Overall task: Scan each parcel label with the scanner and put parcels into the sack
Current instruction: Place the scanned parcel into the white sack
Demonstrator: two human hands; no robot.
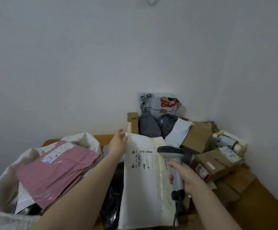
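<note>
Step in hand: scanning. Left hand (118,141) pinches the top-left corner of the white parcel (141,193) and holds it up with the label (143,159) facing the camera. Right hand (187,177) is wrapped round the grip of the scanner (173,156). The scanner head sits over the parcel's right edge, just right of the label. Trigger state: can't tell. Hands are apart, each clamped on its own item.

Next, my read: get a clean barcode read, then swing the parcel left into the sack (3,183), which sits open to the parcel's left. The mailer looks floppy and a one-corner pinch may let it fold.

Counts:
- 1 scanner, 1 sack, 1 parcel in hand.
- In the sack: pink mailers (56,166) on top, looks like 2, not certain.
- 1 black bag (113,200) between the sack and the parcel.
- Behind the parcel: 2 grey bags (149,124) and 1 printed bag (161,103).
- Right of the parcel on the tabletop (264,208): brown boxes (196,138), roughly 6. Overlap blocks an exact count.
</note>
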